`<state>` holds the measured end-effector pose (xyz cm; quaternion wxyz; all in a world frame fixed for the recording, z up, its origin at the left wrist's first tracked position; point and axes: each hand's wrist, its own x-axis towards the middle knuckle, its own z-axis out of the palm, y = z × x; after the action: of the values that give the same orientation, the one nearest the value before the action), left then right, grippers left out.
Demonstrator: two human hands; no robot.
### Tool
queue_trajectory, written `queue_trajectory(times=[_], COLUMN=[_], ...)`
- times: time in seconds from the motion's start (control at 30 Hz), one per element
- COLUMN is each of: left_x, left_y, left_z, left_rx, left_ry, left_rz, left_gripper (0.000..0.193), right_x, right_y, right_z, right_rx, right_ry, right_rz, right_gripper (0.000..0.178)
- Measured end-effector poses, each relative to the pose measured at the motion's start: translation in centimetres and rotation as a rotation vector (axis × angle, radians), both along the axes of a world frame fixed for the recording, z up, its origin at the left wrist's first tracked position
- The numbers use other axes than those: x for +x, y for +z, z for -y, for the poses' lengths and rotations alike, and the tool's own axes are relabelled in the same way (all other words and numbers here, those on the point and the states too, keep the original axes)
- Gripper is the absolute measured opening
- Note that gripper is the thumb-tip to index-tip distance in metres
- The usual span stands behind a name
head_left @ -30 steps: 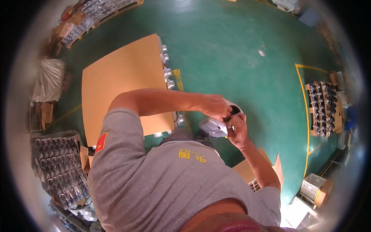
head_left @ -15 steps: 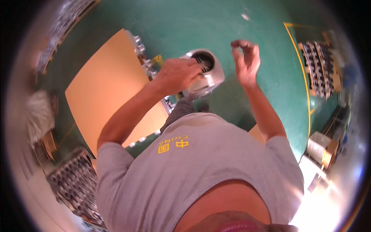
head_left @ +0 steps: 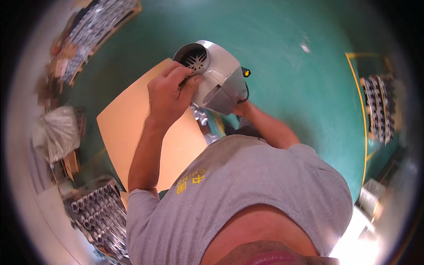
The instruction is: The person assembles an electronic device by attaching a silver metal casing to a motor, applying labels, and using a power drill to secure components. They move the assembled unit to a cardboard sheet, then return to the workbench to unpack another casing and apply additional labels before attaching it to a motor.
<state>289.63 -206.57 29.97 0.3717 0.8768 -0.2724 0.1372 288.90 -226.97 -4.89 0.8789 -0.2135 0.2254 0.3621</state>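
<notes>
A grey metal housing (head_left: pixel 223 73) is tilted over the edge of the tan board, its round opening facing up and to the left. Inside the collar a dark cavity shows a star-like slotted grille (head_left: pixel 196 61). My left hand (head_left: pixel 170 90) pinches the collar's near rim between thumb and fingers. Low on the right side of the housing, my right hand (head_left: pixel 240 107) grips it from beneath; most of its fingers are hidden. A thin black cable ends in a black and yellow plug (head_left: pixel 246 72) on the housing's right side.
The large tan board (head_left: pixel 132 115) lies to the left, with shiny metal parts (head_left: pixel 201 117) along its right edge. Stacked metal parts stand at the lower left (head_left: pixel 97 216) and far right (head_left: pixel 379 108). A yellow line (head_left: pixel 360 101) marks the green floor.
The housing has come up closer and shifted left, its opening now turned leftward. My right hand, half a second ago apart in the air, has moved down onto the housing.
</notes>
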Motion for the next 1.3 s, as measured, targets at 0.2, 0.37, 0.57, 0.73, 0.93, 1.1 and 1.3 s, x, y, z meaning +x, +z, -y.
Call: queue_trajectory(times=[0.2, 0.37, 0.57, 0.73, 0.93, 1.1, 1.3], left_x=[6.4, 9.0, 8.9, 11.2, 17.5, 21.4, 26.8], left_y=[-3.0, -12.4, -24.9, -30.1, -37.7, -43.4, -50.2], left_z=[-5.2, -11.5, -15.4, -18.5, -28.3, -36.0, -43.6], left_rx=[-0.099, -0.028, -0.418, -0.692, -0.76, -0.784, -0.865], left_ry=[0.344, 0.672, 0.989, 1.164, 1.231, 1.288, 1.348], left_rz=[-0.218, -0.354, -0.716, -0.836, -0.85, -0.86, -0.83], left_gripper=[0.014, 0.028, 0.031, 0.029, 0.028, 0.025, 0.022], right_x=[9.8, 16.9, 25.3, 29.2, 35.8, 40.2, 44.4], right_y=[-2.3, -3.2, -2.2, -6.2, -9.7, -13.9, -17.7], right_z=[-2.2, 1.8, 0.9, -2.2, -10.7, -18.1, -26.0], right_rx=[0.139, -0.258, -0.712, -0.744, -0.8, -0.886, -0.909], right_ry=[0.093, 0.359, 0.701, 0.696, 0.668, 0.745, 0.6], right_rz=[0.101, -0.016, -0.082, -0.164, -0.196, -0.169, -0.104], right_gripper=[0.051, 0.05, 0.042, 0.06, 0.06, 0.057, 0.069])
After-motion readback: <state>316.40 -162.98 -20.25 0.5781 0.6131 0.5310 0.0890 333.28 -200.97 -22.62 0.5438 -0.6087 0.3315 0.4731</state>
